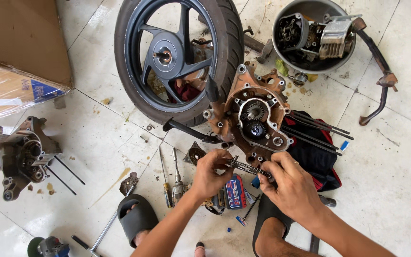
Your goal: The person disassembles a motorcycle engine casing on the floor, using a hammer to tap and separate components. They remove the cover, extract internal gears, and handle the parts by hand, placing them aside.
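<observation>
Both hands pinch a short chain, stretched between them just below the rusty crankcase (253, 114) on the floor. Left hand (210, 173) grips one end, right hand (288, 185) the other. Chain (246, 167) best kept taut, links untwisted.

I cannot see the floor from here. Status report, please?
Left hand and right hand both pinch chain. Chain below engine case. Nothing between them.
</observation>
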